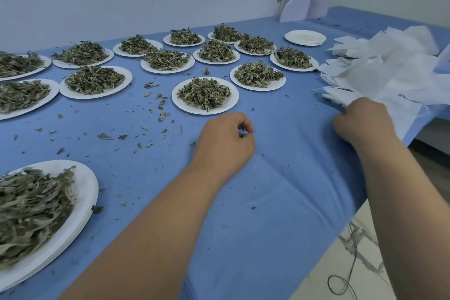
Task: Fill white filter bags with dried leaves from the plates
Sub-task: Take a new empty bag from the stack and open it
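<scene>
nearest, at the left edge, a stack of paper plates (90, 192) carries a heap of dried leaves (31, 204), close enough for easy scooping. further in, the left hand (225, 140) rests on the blue cloth (280, 197) with fingers curled and thumb meeting forefinger. it seems to pinch a leaf crumb (243, 129), though that is too small to be sure of, and is likely tidying up a stray bit. to the right, at the table's edge, the right hand (362, 120) has its fingers closed on the near edge of a white filter bag (404, 112) at the foot of the loose pile of filter bags (389, 66) — probably drawing one out to fill. no bag shows leaves in it yet. just beyond the left hand sits a full plate (177, 102), the handiest source. behind it more loaded plates run in rows toward the wall, and an empty plate stack (305, 37) stands near the bag pile — spent ones, i would guess.
</scene>
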